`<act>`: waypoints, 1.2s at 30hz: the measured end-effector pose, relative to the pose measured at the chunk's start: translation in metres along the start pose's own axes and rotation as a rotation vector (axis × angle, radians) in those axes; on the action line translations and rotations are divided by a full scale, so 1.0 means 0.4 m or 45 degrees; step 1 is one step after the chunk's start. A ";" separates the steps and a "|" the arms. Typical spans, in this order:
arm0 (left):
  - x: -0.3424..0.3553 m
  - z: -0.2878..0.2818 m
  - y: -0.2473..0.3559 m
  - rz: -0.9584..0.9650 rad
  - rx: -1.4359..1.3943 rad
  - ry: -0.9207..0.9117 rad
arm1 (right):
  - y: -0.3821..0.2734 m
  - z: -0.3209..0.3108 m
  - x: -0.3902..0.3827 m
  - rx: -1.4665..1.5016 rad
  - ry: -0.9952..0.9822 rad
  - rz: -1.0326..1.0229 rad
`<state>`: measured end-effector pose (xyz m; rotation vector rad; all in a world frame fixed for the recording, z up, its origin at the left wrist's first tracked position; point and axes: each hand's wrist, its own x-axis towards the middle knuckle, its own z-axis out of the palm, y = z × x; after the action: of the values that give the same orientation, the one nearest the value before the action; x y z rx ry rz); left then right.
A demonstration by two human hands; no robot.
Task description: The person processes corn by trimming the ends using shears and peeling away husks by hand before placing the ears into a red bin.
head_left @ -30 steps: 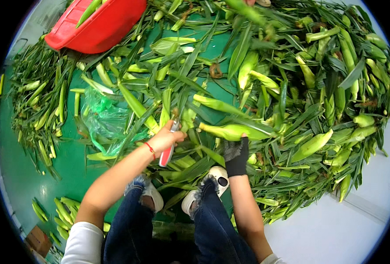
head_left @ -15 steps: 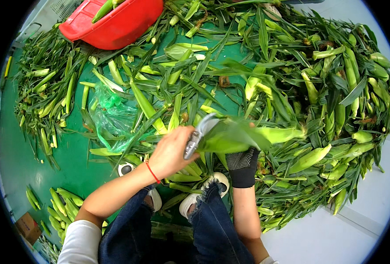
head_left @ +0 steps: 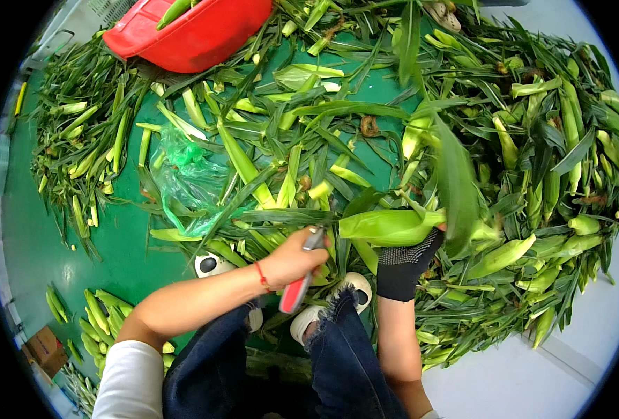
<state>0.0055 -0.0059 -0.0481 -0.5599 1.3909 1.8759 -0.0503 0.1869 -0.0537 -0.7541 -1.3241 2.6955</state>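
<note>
My left hand [head_left: 295, 260], bare with a red cord at the wrist, is closed round a knife [head_left: 295, 295] with a red-and-grey handle; its blade is hard to make out now. Just to the right, my right hand [head_left: 408, 267], in a dark glove with pale dots, grips a green ear of corn in its husk [head_left: 386, 228]. The ear lies sideways, its cut-looking pale end toward the knife, apart from it. Long blurred leaves [head_left: 457, 181] hang at its right end. A short pale stalk piece [head_left: 320, 190] shows beyond the left hand.
A large heap of leafy corn [head_left: 533, 160] covers the right side. Stripped leaves [head_left: 79, 140] pile at left, beside a crumpled green plastic bag [head_left: 191, 178]. A red basin [head_left: 184, 42] stands at the far left. Trimmed ears [head_left: 103, 325] lie at lower left, near a cardboard box [head_left: 44, 353].
My left hand has come back toward me and turned, so the knife's red end points down. My right hand and the ear have shifted right, and the ear's left end is now uncovered.
</note>
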 end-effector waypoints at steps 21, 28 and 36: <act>-0.032 -0.097 -0.006 -0.147 -0.979 0.080 | -0.021 0.011 0.026 0.232 0.086 0.276; -0.092 0.061 0.032 -0.360 -0.763 -0.254 | 0.003 0.019 -0.022 -0.058 0.037 -0.144; -0.038 -0.009 -0.040 -0.095 -0.074 -0.184 | -0.031 -0.003 -0.012 -0.423 -0.163 0.093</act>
<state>0.0272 -0.0112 -0.0484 -0.4872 1.2099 1.8633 -0.0476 0.1945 -0.0431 -0.6721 -1.8401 2.6493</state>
